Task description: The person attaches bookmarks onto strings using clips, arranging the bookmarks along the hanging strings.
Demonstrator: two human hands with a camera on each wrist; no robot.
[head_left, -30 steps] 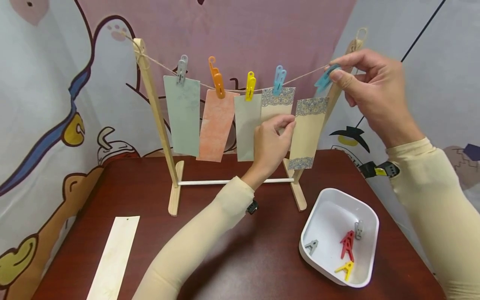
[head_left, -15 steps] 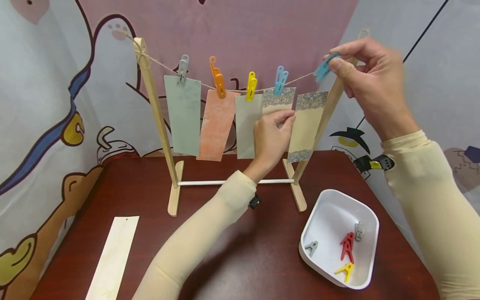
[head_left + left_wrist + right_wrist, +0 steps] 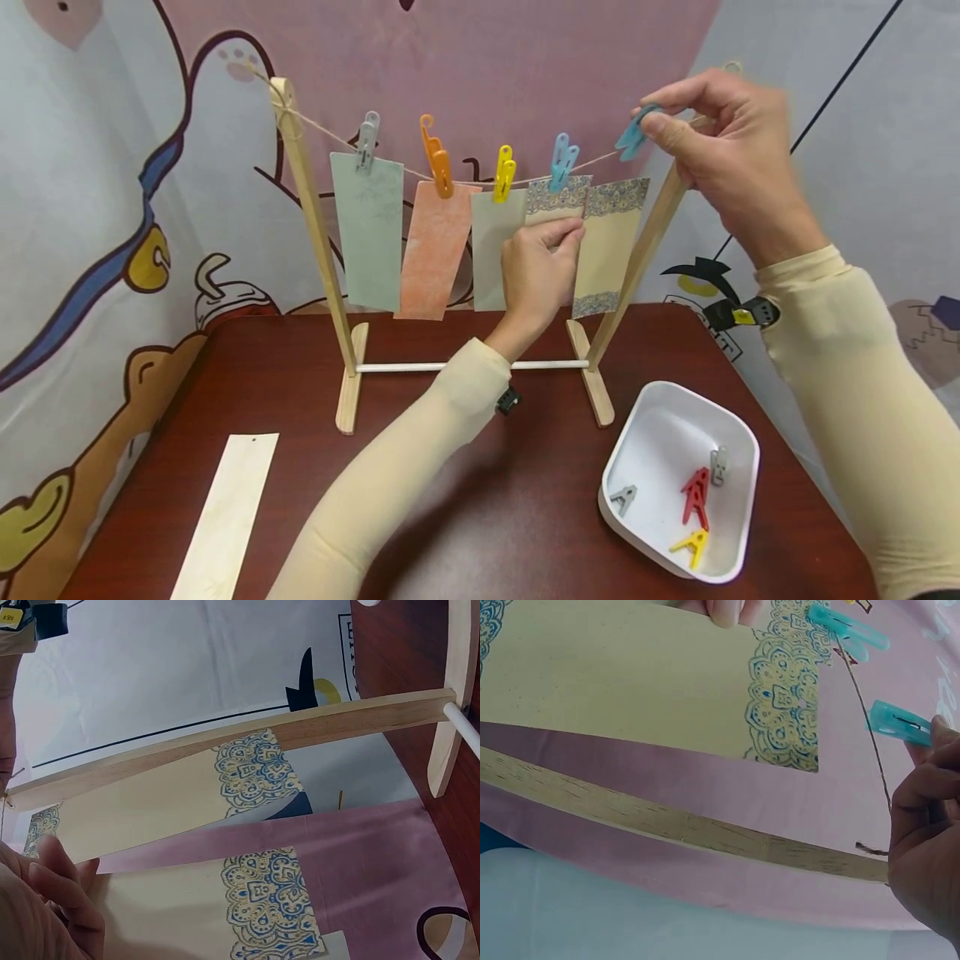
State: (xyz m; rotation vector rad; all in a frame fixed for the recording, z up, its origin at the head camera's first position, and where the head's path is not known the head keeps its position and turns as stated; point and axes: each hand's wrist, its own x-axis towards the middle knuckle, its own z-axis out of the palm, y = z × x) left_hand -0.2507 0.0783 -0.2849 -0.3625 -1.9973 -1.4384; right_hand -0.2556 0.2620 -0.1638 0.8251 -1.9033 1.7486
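Observation:
My left hand (image 3: 542, 265) pinches the left edge of a cream paper card (image 3: 609, 250) with blue patterned borders. That card's top edge lies just below the string (image 3: 600, 160). Above it, my right hand (image 3: 738, 154) holds a blue clothespin (image 3: 636, 133) between thumb and index finger. In the right wrist view the held clothespin (image 3: 900, 722) has its tip at the string, apart from the card (image 3: 784, 705). A matching patterned card (image 3: 557, 196), partly hidden behind my left hand, hangs from another light-blue clothespin (image 3: 562, 162).
A wooden stand (image 3: 309, 225) carries the string. Grey-green (image 3: 367, 242), orange (image 3: 435, 250) and pale (image 3: 487, 250) cards hang by clothespins. At right, a white bin (image 3: 652, 433) contains several clothespins. A cream strip (image 3: 228, 508) lies at front left on the dark table (image 3: 480, 517).
My right hand has moved left and slightly up with the blue clothespin, along the string. My left hand has raised the patterned card and shifted it slightly left, closer to the string.

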